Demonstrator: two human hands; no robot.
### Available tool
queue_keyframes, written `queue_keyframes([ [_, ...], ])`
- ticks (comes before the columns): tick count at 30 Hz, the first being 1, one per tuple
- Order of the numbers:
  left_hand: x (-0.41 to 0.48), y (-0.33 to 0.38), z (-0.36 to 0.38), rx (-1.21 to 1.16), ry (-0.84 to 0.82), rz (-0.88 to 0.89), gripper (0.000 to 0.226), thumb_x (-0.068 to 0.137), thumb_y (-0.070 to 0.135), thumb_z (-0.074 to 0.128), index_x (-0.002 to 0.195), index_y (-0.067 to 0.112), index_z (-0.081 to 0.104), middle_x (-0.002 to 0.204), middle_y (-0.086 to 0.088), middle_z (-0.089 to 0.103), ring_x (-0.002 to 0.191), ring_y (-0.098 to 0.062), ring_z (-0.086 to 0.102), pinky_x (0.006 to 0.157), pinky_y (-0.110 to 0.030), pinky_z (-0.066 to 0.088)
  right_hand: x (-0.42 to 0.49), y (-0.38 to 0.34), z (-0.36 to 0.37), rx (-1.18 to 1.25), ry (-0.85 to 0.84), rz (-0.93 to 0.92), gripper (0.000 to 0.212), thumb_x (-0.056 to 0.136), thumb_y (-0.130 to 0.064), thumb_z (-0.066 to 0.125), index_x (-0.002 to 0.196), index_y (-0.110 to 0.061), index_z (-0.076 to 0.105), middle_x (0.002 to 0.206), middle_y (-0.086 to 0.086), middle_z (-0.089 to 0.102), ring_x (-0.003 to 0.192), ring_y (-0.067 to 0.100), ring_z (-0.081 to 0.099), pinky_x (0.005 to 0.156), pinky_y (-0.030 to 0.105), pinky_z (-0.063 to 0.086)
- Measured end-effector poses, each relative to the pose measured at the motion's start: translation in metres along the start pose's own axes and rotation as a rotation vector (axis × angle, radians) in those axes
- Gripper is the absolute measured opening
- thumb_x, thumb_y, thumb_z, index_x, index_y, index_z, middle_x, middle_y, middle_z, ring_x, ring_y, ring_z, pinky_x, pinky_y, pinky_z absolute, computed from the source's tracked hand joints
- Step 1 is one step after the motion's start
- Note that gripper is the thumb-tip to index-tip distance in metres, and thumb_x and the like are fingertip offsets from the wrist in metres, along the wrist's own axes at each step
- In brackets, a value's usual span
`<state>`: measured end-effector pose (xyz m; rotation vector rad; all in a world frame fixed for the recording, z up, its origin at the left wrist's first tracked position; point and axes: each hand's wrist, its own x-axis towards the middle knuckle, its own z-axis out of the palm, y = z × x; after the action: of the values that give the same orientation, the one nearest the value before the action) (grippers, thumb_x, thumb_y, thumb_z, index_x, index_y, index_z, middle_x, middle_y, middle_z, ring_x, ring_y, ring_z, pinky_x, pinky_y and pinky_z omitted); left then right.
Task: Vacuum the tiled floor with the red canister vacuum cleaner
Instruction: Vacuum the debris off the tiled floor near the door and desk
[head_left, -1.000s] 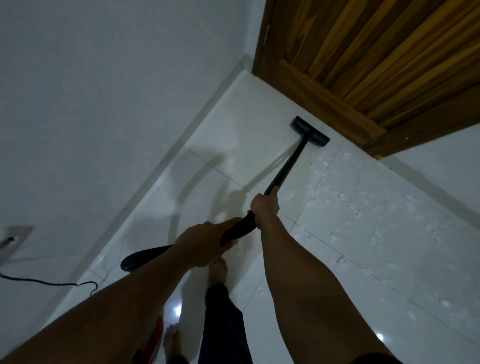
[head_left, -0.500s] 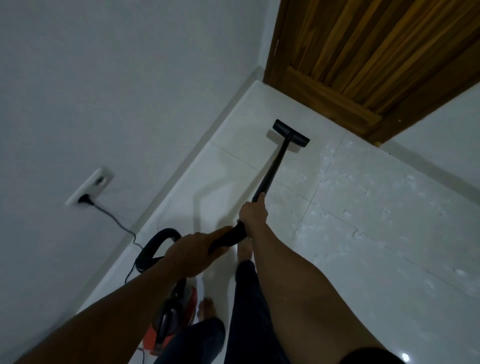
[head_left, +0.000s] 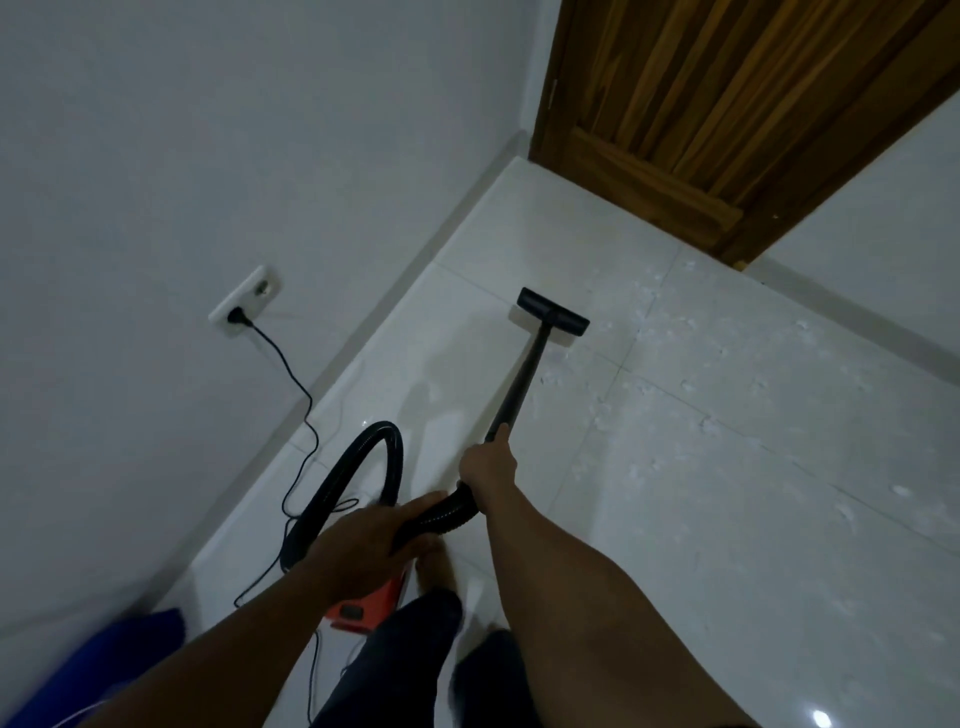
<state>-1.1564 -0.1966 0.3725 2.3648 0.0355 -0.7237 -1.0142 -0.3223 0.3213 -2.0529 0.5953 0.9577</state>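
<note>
My right hand (head_left: 487, 467) grips the black vacuum wand (head_left: 522, 382) near its lower end. My left hand (head_left: 358, 551) grips the ribbed black hose (head_left: 441, 517) just behind it. The flat black floor nozzle (head_left: 553, 312) rests on the white tiled floor (head_left: 727, 519), well short of the door. The hose loops up and back to the red canister vacuum (head_left: 366, 605), which stands by my feet and is mostly hidden under my left arm. White scraps (head_left: 644, 384) lie scattered on the tiles to the right of the nozzle.
A wooden door (head_left: 727, 104) closes the far corner. The black power cord (head_left: 291, 374) runs from a wall socket (head_left: 244, 306) on the left wall down to the canister. A blue object (head_left: 104, 670) lies at the lower left. My legs (head_left: 415, 660) stand beside the canister.
The nozzle has been pulled back from the door toward me. The view has shifted, so the socket, cord, canister and blue object now show more fully.
</note>
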Motion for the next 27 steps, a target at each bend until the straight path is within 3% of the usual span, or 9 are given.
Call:
queue_keyframes([
  [4,-0.043,0.002,0.036,0.013,-0.001,0.006,0.059,0.101,0.053,0.04,0.153,0.047,0.014,0.11,-0.001,0.066,0.079,-0.001,0.059,0.075,-0.016,0.048,-0.04,0.038,0.002,-0.04,-0.009,0.016,0.091,0.089,-0.003,0.051,0.156,-0.029,-0.005,0.117,0.018,0.06,0.07,0.02,0.056,0.053,0.03,0.048],
  [8,-0.086,0.021,0.066,-0.003,-0.011,0.002,0.056,0.104,0.044,0.041,0.151,0.048,0.01,0.106,-0.004,0.07,0.086,-0.005,0.066,0.073,-0.008,0.047,-0.076,0.081,0.001,-0.096,-0.007,-0.024,0.085,0.091,-0.004,0.048,0.157,-0.023,-0.002,0.122,0.017,0.059,0.066,0.014,0.048,0.051,0.026,0.037],
  [10,-0.115,0.029,0.083,-0.009,0.0,0.004,0.058,0.103,0.049,0.039,0.151,0.054,0.007,0.112,-0.003,0.071,0.098,-0.009,0.068,0.085,-0.017,0.052,-0.107,0.108,-0.004,-0.013,-0.029,-0.076,0.069,0.094,-0.004,0.045,0.154,-0.019,0.013,0.127,0.018,0.055,0.062,0.009,0.043,0.049,0.021,0.034],
  [12,-0.139,0.029,0.101,0.012,0.051,0.05,0.06,0.102,0.054,0.039,0.152,0.057,0.006,0.118,0.006,0.069,0.105,0.003,0.063,0.097,-0.032,0.051,-0.132,0.132,-0.004,0.058,-0.027,-0.086,0.055,0.097,-0.005,0.041,0.148,-0.016,0.024,0.131,0.02,0.052,0.066,0.011,0.046,0.05,0.016,0.033],
  [14,-0.165,0.036,0.113,-0.02,0.065,0.076,0.057,0.101,0.053,0.043,0.147,0.062,0.011,0.095,0.028,0.062,0.081,0.023,0.054,0.084,-0.022,0.051,-0.158,0.151,-0.005,0.087,-0.039,-0.076,0.056,0.098,-0.003,0.041,0.15,-0.013,0.022,0.133,0.021,0.051,0.069,0.014,0.047,0.044,0.013,0.033],
  [16,-0.182,0.034,0.123,-0.007,0.079,0.071,0.056,0.1,0.052,0.045,0.148,0.059,0.017,0.093,0.039,0.045,0.075,0.027,0.049,0.074,-0.015,0.048,-0.169,0.164,0.003,0.031,-0.047,-0.06,0.071,0.097,-0.005,0.046,0.155,-0.015,0.007,0.133,0.018,0.052,0.061,0.01,0.044,0.038,0.016,0.033],
  [19,-0.21,0.025,0.14,0.017,0.07,0.059,0.056,0.098,0.059,0.04,0.148,0.06,0.016,0.085,0.038,0.048,0.074,0.017,0.054,0.076,-0.018,0.053,-0.185,0.188,0.018,0.082,-0.072,-0.006,0.083,0.095,-0.016,0.054,0.156,-0.022,-0.001,0.104,0.012,0.059,0.071,0.017,0.059,0.061,0.031,0.057],
  [21,-0.221,0.017,0.151,0.032,0.055,0.05,0.056,0.099,0.062,0.036,0.15,0.058,0.014,0.082,0.024,0.057,0.071,0.006,0.06,0.071,-0.018,0.053,-0.192,0.199,0.03,0.111,-0.074,0.015,0.084,0.093,-0.023,0.054,0.157,-0.024,0.0,0.109,0.014,0.059,0.089,0.027,0.065,0.08,0.043,0.059],
  [27,-0.255,-0.002,0.171,0.072,0.049,0.042,0.055,0.098,0.065,0.032,0.149,0.058,0.012,0.087,0.02,0.055,0.074,0.005,0.057,0.065,-0.011,0.041,-0.215,0.221,0.057,0.108,-0.054,0.061,0.076,0.095,-0.029,0.051,0.156,-0.026,0.006,0.125,0.019,0.057,0.094,0.03,0.066,0.083,0.043,0.059],
])
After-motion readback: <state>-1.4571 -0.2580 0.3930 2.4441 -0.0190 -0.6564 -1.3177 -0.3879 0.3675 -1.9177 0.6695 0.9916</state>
